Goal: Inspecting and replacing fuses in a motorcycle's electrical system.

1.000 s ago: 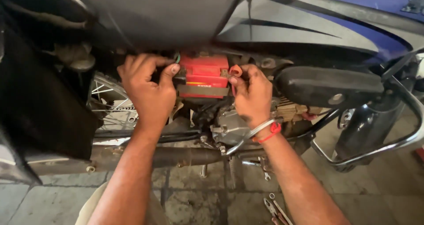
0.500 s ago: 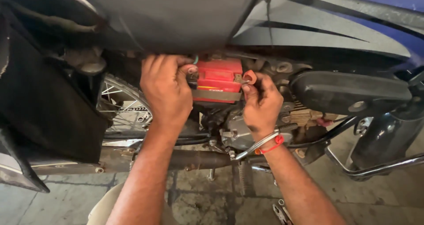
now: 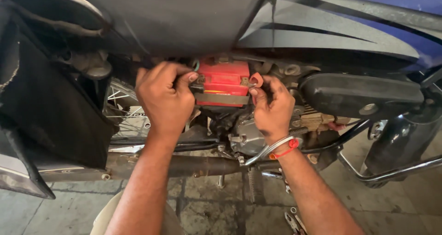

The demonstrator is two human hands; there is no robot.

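A red battery (image 3: 224, 78) sits in the frame of a motorcycle, under the grey side panel (image 3: 175, 18). A dark strap (image 3: 221, 98) crosses its front. My left hand (image 3: 165, 96) is closed at the battery's left end, fingertips pinching a small dark terminal piece there. My right hand (image 3: 272, 107) is at the battery's right end, thumb and fingers pinching a red terminal cap (image 3: 256, 79). A silver bangle and a red band sit on my right wrist.
Below the battery are the engine casing (image 3: 248, 138) and a rusty exhaust pipe (image 3: 193, 166). A spoked wheel (image 3: 124, 110) shows at the left behind a black guard. A black side cover (image 3: 363, 96) and chrome bar (image 3: 396, 170) lie right. Tools (image 3: 294, 221) lie on the tiled floor.
The view has shifted so the battery and both hands sit more to the middle. Both hands stay at the battery's ends, the right one now pinching the red cap.
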